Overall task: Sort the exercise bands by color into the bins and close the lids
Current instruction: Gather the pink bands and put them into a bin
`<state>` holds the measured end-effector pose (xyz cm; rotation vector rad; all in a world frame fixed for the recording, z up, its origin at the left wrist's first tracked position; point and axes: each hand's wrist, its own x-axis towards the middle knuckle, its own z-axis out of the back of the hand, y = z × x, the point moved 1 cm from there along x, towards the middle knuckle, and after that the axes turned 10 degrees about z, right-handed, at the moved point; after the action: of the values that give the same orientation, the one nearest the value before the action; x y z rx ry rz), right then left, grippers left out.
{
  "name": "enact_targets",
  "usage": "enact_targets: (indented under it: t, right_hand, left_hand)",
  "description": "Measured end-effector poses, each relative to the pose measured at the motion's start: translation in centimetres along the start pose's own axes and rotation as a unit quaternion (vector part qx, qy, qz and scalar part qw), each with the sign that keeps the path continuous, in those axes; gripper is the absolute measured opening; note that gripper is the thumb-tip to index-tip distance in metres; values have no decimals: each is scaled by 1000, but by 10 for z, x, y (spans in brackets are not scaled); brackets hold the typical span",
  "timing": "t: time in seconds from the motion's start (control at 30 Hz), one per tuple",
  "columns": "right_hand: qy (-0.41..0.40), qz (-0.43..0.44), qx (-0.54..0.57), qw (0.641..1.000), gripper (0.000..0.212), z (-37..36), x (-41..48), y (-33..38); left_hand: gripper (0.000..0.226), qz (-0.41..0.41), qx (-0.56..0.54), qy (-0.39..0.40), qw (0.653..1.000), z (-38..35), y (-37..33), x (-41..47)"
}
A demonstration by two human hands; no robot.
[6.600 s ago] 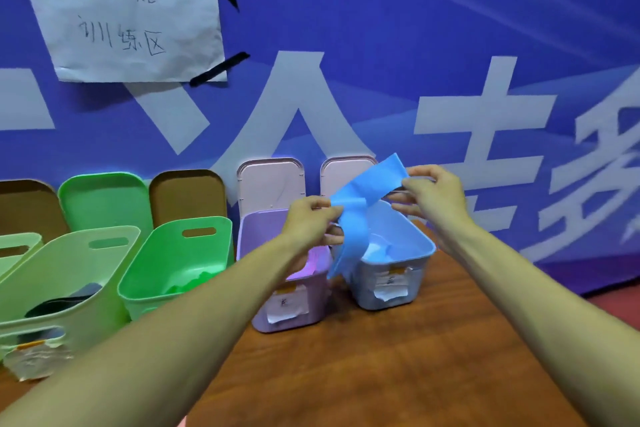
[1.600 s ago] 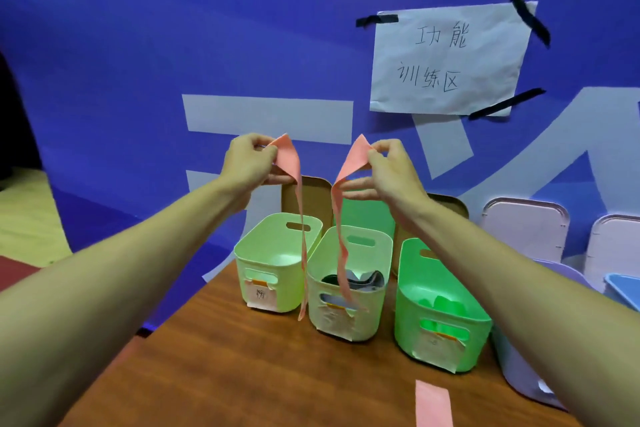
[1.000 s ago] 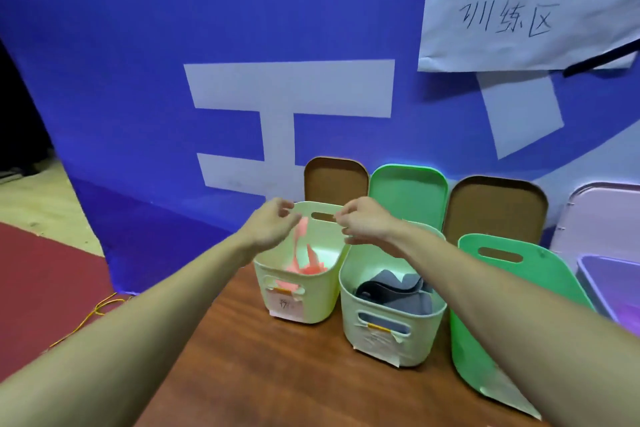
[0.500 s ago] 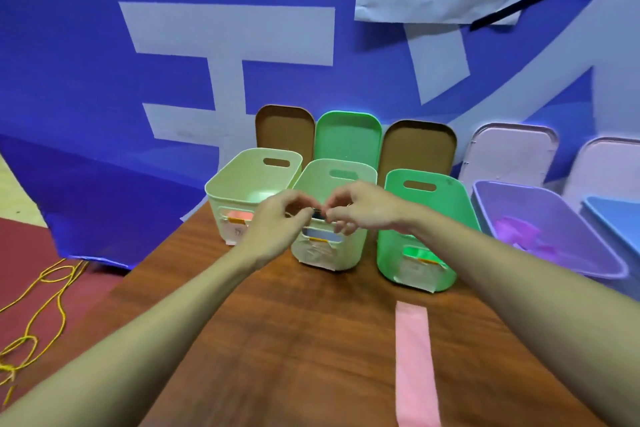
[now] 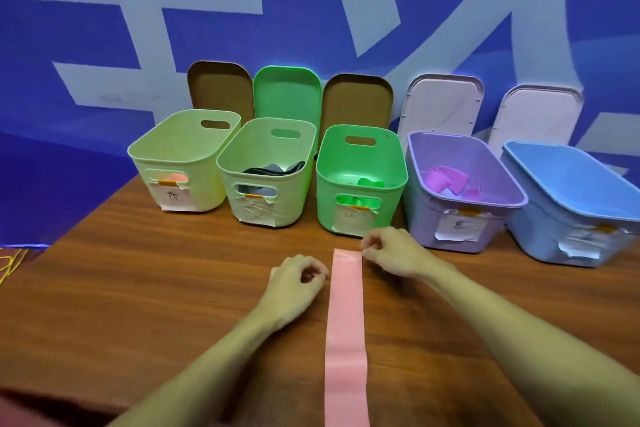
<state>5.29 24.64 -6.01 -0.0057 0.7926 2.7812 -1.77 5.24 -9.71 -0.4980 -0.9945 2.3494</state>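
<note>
One pink band (image 5: 346, 322) is left outside the bins. It lies flat on the table (image 5: 138, 288), running from just before the row of bins down to the near edge, where its tail leaves the view.

The band looks thin and clings to the wood, so a pinch at one corner may slip. If only the far end comes up, the long tail may drag or catch on the near edge. The pale bin (image 5: 180, 163) at the far left end of the row shows pink through its handle slot. Its neighbour (image 5: 263, 163) is almost the same shade and holds dark bands, so a hurried drop could land there. A tail left over a rim would keep a lid from seating, and the lids (image 5: 221, 87) lean against the backdrop behind the bins.

The right hand (image 5: 394, 255) reaches forward with curled fingers, its fingertips at the band's far right corner. I cannot tell whether it has the corner pinched. The left hand (image 5: 294, 284) sits low just beside the band's left edge, clenched with thumb against fingertips, and appears to hold nothing.
</note>
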Motion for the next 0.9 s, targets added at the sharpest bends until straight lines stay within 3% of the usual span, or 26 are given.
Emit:
enact_targets:
  t: [0.1,0.27,0.47,0.6,0.77,0.9]
  right_hand:
    - [-69,-21,37,997,15,-19,5,-15]
    - [-167,-42,19,985,19,-53,9,-23]
    - [-160,-39,24,986,3,-52,8,-23]
    - [-154,-13,92,984,6,-40,2,-17]
    - [-210,34,204,955,13,3,-14,9]
    - [-247,69,312,915,12,42,-22,44]
  left_hand:
    - [16,-23,42,-60,997,-14,3,2]
    - [17,-37,56,-70,995,-17,6,6]
    - [17,-25,67,-82,994,-18,7,7]
    - [13,-31,76,-72,994,-17,5,4]
    - [42,15,86,45,995,-5,-4,3]
    - [42,58,-104,224,967,5,-18,-7]
